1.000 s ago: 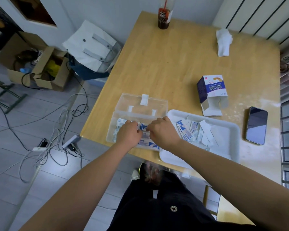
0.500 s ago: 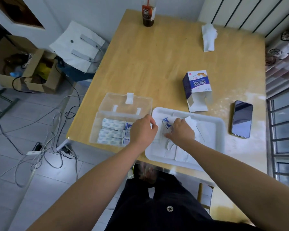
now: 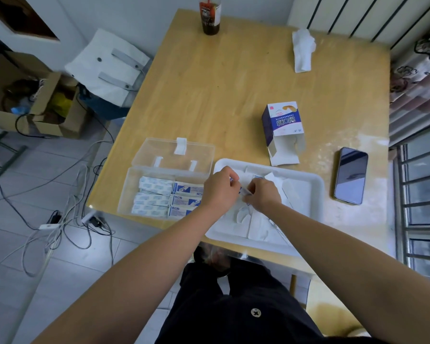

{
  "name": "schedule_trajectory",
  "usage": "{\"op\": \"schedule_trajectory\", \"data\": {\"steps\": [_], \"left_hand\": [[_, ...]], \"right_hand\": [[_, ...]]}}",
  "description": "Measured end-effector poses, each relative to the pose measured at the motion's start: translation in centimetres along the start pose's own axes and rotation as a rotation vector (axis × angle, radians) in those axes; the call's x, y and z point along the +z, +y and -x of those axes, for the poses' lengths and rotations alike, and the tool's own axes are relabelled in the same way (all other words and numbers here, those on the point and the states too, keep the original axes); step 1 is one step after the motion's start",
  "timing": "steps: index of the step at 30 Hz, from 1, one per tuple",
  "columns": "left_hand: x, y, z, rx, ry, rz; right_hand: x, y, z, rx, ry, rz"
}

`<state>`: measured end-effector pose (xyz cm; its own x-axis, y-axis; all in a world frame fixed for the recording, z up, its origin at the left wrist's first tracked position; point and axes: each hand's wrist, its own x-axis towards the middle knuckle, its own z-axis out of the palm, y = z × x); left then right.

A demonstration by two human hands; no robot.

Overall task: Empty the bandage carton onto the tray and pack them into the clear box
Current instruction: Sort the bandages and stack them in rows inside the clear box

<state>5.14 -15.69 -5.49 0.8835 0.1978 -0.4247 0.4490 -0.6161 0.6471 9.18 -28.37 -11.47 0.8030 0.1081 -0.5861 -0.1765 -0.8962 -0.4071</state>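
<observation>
Blue-printed bandages (image 3: 245, 191), pinched between left hand (image 3: 220, 188) and right hand (image 3: 263, 195), show only slivers.

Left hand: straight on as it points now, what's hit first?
Probably the tray at its far rim, then the open carton behind it. The left hand aims forward-right; its height over the tray is unclear.

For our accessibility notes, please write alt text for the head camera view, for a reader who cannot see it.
The left hand and right hand pinch a few bandages over the white tray. Left of it, the open clear box holds rows of bandages; the opened carton lies beyond the tray.
</observation>
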Motion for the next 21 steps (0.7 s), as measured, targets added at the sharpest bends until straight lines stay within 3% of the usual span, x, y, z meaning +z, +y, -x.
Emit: {"op": "schedule_trajectory", "data": {"steps": [3, 7, 9, 11, 14, 18, 21], "left_hand": [[1.3, -0.1, -1.0, -0.13, -0.053, 0.058], [2.6, 0.1, -2.1, -0.402, -0.176, 0.543], [3.3, 0.1, -2.3, -0.444, -0.213, 0.715], [3.8, -0.1, -2.6, -0.424, -0.129, 0.77], [3.9, -0.4, -3.0, -0.406, -0.026, 0.811], [4.0, -0.6, -3.3, -0.445, -0.045, 0.788], [4.3, -0.7, -3.5, -0.548, -0.083, 0.812]], "right_hand": [[-1.5, 0.7, -0.2, -0.027, 0.019, -0.305], [-2.7, 0.9, 0.8, -0.076, -0.122, -0.674], [-2.8, 0.7, 1.5, -0.127, -0.231, -0.646], [-2.8, 0.7, 1.7, -0.154, -0.288, -0.643], [-2.4, 1.8, 1.2, -0.165, -0.171, -0.467], [-2.6, 4.8, 0.9, -0.119, -0.006, -0.024], [-3.5, 6.4, 0.8, -0.047, 0.043, 0.114]]}}
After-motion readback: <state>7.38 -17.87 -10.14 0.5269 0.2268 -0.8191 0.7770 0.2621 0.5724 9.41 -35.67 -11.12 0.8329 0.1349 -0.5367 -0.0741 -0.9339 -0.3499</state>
